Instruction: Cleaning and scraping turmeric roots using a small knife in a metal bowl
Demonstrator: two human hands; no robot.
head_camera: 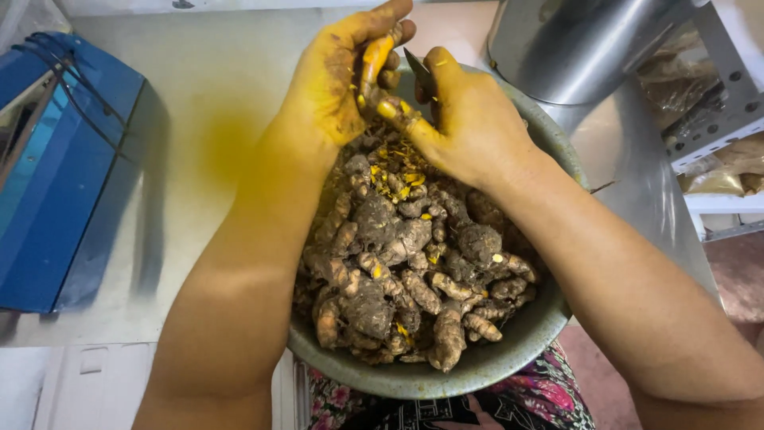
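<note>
My left hand [334,80], stained yellow, holds a piece of turmeric root [372,64] with its orange flesh exposed. My right hand [465,119] grips a small knife [419,72], its dark blade pointing up beside the root; the thumb presses against the root's lower end. Both hands hover over the far side of a grey metal bowl [477,370] on my lap, heaped with brown, earthy turmeric roots [406,271] and yellow peel scraps [398,171].
A blue box-like machine [56,167] stands at the left on a pale surface with a yellow stain [227,143]. A shiny metal cylinder [581,44] rises behind the bowl. A metal shelf with bags [716,159] is at the right.
</note>
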